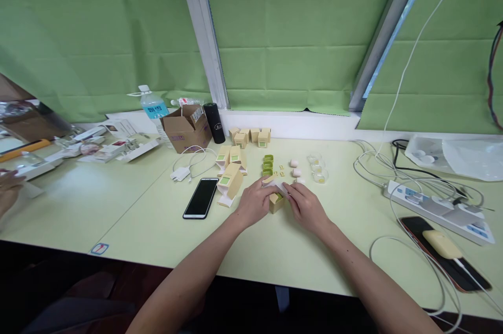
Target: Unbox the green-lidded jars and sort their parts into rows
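A small tan cardboard box [276, 205] stands on the table between my hands, with a bit of green showing at its top. My left hand [254, 202] grips its upper left edge. On the other side, my right hand [308, 207] pinches the white flap [281, 186] at the top of the same box. Just beyond are a row of green cups [268, 165], tiny yellowish pieces [282, 167], pale pink rounded pieces [295, 172] and clear plastic domes [319, 170]. Left of my hands lie tan boxes with white flaps [230, 181]; my fingers partly hide the nearest pieces.
A phone [200, 198] and a white charger [181, 174] lie to the left. Behind stand a brown carton [186, 132], a black bottle [214, 123] and more small boxes [251, 136]. A power strip [438, 212] with cables is at right. Another person's hand [10, 190] shows far left.
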